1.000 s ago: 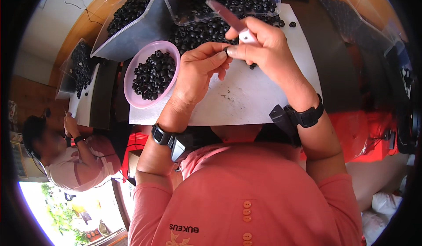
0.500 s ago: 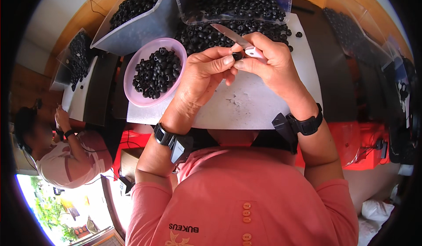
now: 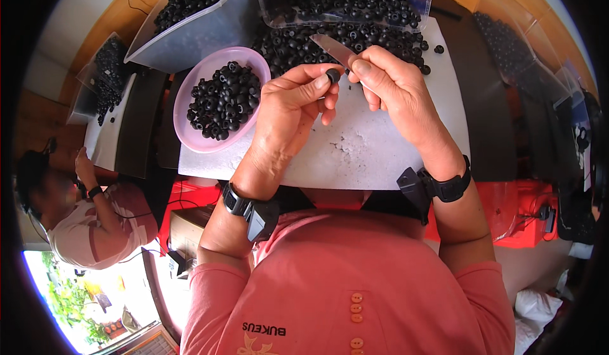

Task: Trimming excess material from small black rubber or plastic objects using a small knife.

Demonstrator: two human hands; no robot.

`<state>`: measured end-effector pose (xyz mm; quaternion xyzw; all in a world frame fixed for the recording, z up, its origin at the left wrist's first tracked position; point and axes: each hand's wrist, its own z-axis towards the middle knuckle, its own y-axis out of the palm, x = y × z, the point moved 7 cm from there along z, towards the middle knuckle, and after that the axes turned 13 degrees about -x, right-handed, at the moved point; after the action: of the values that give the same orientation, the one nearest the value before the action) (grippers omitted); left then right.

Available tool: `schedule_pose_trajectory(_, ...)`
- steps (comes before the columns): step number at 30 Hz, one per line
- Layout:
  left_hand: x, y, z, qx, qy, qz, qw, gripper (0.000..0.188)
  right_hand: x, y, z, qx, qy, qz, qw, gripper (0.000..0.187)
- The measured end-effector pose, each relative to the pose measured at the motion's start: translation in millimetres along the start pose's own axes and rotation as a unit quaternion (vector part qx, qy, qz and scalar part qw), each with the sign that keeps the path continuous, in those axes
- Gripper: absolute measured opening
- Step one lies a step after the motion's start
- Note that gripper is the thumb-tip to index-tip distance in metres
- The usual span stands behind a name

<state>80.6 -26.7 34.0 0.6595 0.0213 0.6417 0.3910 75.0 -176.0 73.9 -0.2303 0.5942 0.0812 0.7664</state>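
Note:
Between the thumb and fingers of my left hand [image 3: 285,104] is a small round black part [image 3: 333,75], held over the white board [image 3: 380,155]. My right hand [image 3: 403,92] is closed around the handle of a small knife [image 3: 332,48], its thumb along the handle. The blade points up and to the left, beyond the part, apart from it as far as I can see. Left of my left hand, a pink bowl [image 3: 182,117] holds many similar black parts. A loose heap of black parts [image 3: 288,49] lies on the board just beyond both hands.
A translucent bin [image 3: 196,44] of black parts stands behind the bowl. Another clear bin [image 3: 346,22] of them lies at the back. More bins [image 3: 526,57] are at the far right. On the left, a person [image 3: 104,222] sits at another board with black parts.
My right hand and the knife have drawn away from the black part, to the right. My left hand has shifted slightly left with the part still in its fingers.

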Motion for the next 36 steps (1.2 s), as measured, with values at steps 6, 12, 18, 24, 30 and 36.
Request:
schedule_pose_trajectory(6, -3.3, -2.0, 0.8, -0.003, 0.003, -0.009, 1.0, 0.02, 4.3, 1.4, 0.7, -0.006, 0.041, -0.016, 0.999, 0.031)
schedule_pose_trajectory(12, -4.1, -0.3, 0.7, -0.01, 0.006, -0.008, 1.0, 0.018, 4.3, 2.2, 0.5, -0.01, 0.053, -0.025, 0.998, 0.031)
schedule_pose_trajectory(18, -3.1, 1.5, -0.4, -0.014, 0.003, 0.001, 1.0, 0.016, 2.8, 2.7, 0.6, -0.02, 0.052, -0.048, 0.997, 0.033)
schedule_pose_trajectory(24, -4.1, -0.4, -0.3, -0.017, 0.003, -0.002, 1.0, 0.015, 4.3, 2.7, 0.9, -0.028, 0.06, -0.065, 0.996, 0.034)
schedule_pose_trajectory(30, -3.5, -1.7, -0.2, -0.012, 0.012, -0.003, 1.0, 0.013, 5.0, 3.9, 1.6, -0.032, 0.056, -0.069, 0.995, 0.035)
schedule_pose_trajectory(36, -3.8, -0.6, -1.2, -0.009, 0.021, -0.005, 1.0, 0.012, 5.3, 3.1, 1.0, -0.034, 0.069, -0.077, 0.994, 0.036)
